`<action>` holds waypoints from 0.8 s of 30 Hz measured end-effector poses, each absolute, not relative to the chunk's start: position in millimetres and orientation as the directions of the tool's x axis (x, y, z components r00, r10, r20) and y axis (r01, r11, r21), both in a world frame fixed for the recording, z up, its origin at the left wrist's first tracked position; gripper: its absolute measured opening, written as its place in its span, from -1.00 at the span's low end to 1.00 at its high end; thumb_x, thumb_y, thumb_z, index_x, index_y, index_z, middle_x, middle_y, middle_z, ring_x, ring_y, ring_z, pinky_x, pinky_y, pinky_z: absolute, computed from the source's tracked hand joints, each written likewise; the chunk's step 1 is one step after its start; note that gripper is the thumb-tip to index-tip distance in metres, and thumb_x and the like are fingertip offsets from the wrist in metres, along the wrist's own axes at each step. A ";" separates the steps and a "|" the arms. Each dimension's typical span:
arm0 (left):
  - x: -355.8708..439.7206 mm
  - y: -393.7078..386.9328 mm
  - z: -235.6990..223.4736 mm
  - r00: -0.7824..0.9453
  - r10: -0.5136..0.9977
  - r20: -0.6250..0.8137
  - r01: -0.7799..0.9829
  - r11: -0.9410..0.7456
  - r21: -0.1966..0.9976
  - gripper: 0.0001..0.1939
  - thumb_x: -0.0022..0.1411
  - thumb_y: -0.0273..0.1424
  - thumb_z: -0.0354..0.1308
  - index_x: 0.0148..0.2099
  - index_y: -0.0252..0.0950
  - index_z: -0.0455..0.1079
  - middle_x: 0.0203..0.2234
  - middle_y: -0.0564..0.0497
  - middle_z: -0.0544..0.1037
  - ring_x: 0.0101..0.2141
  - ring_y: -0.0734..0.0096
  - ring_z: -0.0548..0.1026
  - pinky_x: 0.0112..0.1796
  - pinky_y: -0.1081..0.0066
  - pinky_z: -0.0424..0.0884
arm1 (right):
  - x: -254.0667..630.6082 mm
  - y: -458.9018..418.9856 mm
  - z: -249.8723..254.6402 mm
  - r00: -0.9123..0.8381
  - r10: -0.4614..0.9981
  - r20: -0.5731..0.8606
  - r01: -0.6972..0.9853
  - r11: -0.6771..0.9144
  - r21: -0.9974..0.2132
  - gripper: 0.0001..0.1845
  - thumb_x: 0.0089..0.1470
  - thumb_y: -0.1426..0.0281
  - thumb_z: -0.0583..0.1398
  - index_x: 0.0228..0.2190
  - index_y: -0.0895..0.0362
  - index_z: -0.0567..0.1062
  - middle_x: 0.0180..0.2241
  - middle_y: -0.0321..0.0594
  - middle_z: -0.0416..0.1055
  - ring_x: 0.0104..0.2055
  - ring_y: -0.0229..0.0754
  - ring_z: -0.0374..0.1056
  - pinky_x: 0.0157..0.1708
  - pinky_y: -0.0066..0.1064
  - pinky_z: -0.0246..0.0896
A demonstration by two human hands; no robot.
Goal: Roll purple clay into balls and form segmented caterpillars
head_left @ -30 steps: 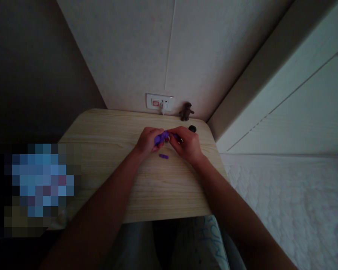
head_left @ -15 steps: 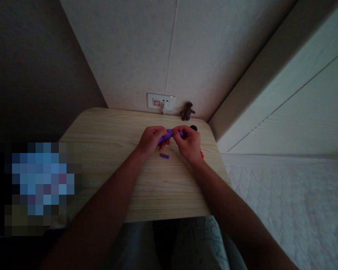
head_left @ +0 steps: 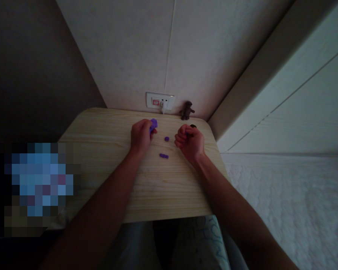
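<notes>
My left hand (head_left: 141, 137) is closed around a lump of purple modelling clay (head_left: 154, 123), whose top sticks out past the thumb. To the right, my right hand (head_left: 191, 142) has its fingers curled towards the palm. A dark purplish bit seems to show inside them, too dim to name. Between the hands, a small round purple clay piece (head_left: 167, 138) lies on the wooden table (head_left: 163, 191). Nearer to me rests a short purple clay strip (head_left: 163, 156) with a bumpy outline. Neither hand touches these two pieces.
A small dark brown figure (head_left: 187, 111) stands by the wall at the table's back right. A black round object (head_left: 193, 126) is partly hidden behind my right hand. A wall socket (head_left: 160, 102) holds a white plug. White quilted bedding (head_left: 276, 202) lies to the right.
My hands were together on the purple clay and have moved apart, the left keeping the lump. My right hand has turned and curled. The round purple piece between them now shows.
</notes>
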State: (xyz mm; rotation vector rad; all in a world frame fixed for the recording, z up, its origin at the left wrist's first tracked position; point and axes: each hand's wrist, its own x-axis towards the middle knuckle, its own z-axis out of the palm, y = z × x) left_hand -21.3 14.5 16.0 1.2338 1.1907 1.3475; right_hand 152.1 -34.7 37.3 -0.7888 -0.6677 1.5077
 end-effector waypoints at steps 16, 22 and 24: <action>-34.1 22.0 9.4 -0.223 0.920 0.324 0.749 -0.051 0.660 -0.71 0.39 -0.28 -0.04 -0.19 -0.25 0.49 -0.10 -0.23 0.58 -0.02 0.01 0.48 0.07 0.11 0.36 | 151.1 -38.4 36.4 -0.044 0.992 -0.119 -0.568 -0.123 -0.814 -0.85 -0.02 0.33 0.12 -0.36 -0.02 0.23 -0.65 -0.55 -0.10 -0.66 -0.33 -0.22 -0.66 -0.53 -0.28; -31.1 13.0 15.6 -0.187 0.936 0.299 0.830 -0.013 0.558 -0.65 0.43 -0.25 -0.05 0.03 -0.25 0.51 0.10 -0.33 0.46 0.13 -0.20 0.37 0.16 -0.10 0.29 | 147.1 -30.9 24.6 0.037 0.997 -0.061 -0.507 -0.034 -0.861 -0.78 -0.08 0.45 0.21 -0.37 0.02 0.27 -0.58 -0.52 0.14 -0.60 -0.38 0.03 -0.61 -0.55 -0.10; -31.1 9.9 17.3 -0.159 0.933 0.322 0.848 -0.038 0.529 -0.64 0.43 -0.26 -0.03 0.06 -0.26 0.51 0.13 -0.33 0.43 0.15 -0.23 0.34 0.17 -0.14 0.27 | 146.4 -27.7 18.3 0.074 0.997 0.024 -0.463 0.056 -0.884 -0.78 -0.02 0.41 0.30 -0.31 0.05 0.38 -0.50 -0.47 0.30 -0.53 -0.38 0.18 -0.55 -0.53 0.09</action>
